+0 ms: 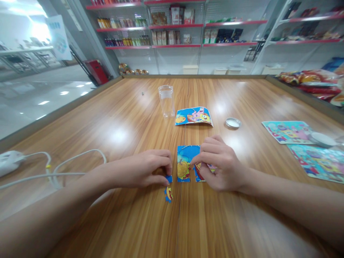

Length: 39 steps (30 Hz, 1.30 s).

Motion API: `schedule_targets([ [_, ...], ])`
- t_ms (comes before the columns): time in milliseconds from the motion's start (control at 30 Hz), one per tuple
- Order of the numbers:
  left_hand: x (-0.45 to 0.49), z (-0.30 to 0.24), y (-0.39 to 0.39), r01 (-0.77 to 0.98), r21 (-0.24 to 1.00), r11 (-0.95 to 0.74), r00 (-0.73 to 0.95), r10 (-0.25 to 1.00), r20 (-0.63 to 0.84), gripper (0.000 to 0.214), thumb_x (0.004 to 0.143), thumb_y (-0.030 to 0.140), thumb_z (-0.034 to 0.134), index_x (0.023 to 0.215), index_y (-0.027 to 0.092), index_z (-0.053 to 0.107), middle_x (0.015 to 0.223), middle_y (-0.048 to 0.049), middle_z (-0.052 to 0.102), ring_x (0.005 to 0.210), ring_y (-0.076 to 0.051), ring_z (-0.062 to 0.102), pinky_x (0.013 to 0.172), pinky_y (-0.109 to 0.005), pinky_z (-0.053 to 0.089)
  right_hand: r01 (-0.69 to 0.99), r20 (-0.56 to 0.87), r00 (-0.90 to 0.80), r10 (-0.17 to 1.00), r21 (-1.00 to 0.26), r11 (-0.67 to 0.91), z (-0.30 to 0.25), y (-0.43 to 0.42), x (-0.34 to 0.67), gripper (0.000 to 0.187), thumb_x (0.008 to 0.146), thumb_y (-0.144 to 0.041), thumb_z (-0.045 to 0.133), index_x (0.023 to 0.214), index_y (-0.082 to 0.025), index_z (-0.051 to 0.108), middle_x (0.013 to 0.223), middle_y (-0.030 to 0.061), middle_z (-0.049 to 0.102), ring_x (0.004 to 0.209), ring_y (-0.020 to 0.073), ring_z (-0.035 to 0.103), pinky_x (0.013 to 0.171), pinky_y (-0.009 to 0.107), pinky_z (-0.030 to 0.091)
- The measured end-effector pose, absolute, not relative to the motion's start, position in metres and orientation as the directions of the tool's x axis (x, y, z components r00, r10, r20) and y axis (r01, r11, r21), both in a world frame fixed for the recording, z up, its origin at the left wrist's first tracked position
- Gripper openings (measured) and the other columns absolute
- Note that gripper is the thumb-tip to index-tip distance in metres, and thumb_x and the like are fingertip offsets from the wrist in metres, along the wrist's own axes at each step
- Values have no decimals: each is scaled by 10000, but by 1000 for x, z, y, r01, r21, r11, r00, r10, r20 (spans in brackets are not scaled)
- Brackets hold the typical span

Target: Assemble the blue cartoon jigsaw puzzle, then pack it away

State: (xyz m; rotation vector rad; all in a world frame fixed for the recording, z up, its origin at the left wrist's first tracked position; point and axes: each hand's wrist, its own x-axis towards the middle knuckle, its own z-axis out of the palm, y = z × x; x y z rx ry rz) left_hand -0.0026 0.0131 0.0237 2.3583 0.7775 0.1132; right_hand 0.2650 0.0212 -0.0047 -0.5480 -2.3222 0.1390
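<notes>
A small patch of joined blue cartoon puzzle pieces (pixel 184 163) lies on the wooden table (pixel 134 215) between my hands. My left hand (pixel 145 168) is curled, its fingertips pinching a loose blue piece (pixel 168 190) that hangs just left of the patch. My right hand (pixel 219 163) is closed over the patch's right side, thumb and fingers pressed on a piece there (pixel 200 172), which it mostly hides.
A clear plastic jar (pixel 166 101) stands farther back, with a curled picture card (pixel 194 116) beside it and a round lid (pixel 233 123) to the right. Two more printed sheets (pixel 303 143) lie at right. A white cable (pixel 59 172) and power strip lie at left.
</notes>
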Motion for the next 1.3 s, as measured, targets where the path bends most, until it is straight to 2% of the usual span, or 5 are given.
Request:
schedule_targets([
  [533, -5, 22, 15, 499, 537, -680, 807, 591, -1, 150, 911, 265, 695, 1040, 192, 674, 1013, -28, 624, 901, -143, 596, 786, -249, 471, 288, 537, -759, 369, -232, 929, -5, 11, 257, 151, 821, -124, 587, 898, -183, 704, 781, 19, 642, 755, 177, 506, 717, 360, 284],
  [700, -6, 23, 13, 443, 555, -704, 854, 520, -23, 268, 917, 66, 569, 1049, 244, 720, 982, -23, 595, 877, -133, 588, 790, -240, 480, 268, 499, -803, 326, -186, 945, -2, 6, 257, 173, 834, -127, 567, 914, -192, 707, 781, 21, 623, 762, 181, 486, 723, 366, 274],
  [900, -10, 33, 12, 505, 537, -675, 819, 572, -52, 228, 905, 113, 600, 1093, 216, 677, 1037, -39, 625, 944, -166, 612, 843, -277, 496, 205, 321, -917, 235, -126, 971, 4, -4, 250, 277, 953, -239, 521, 1189, -239, 667, 940, 48, 614, 835, 195, 471, 738, 380, 266],
  [1067, -9, 29, 13, 555, 487, -674, 801, 591, -96, 117, 893, 288, 698, 955, 189, 688, 976, -30, 630, 863, -157, 610, 763, -260, 487, 77, 260, -959, 114, -146, 986, 4, -9, 249, 224, 971, -326, 515, 1035, -227, 705, 906, 36, 586, 801, 190, 436, 718, 383, 252],
  [1300, -1, 24, 5, 561, 497, -662, 794, 600, -96, 42, 905, 178, 641, 873, 173, 668, 952, -26, 617, 825, -144, 600, 739, -252, 481, -7, 242, -969, 51, -232, 973, 5, 2, 263, 113, 874, -264, 614, 784, -209, 655, 861, 16, 575, 794, 173, 462, 697, 365, 258],
])
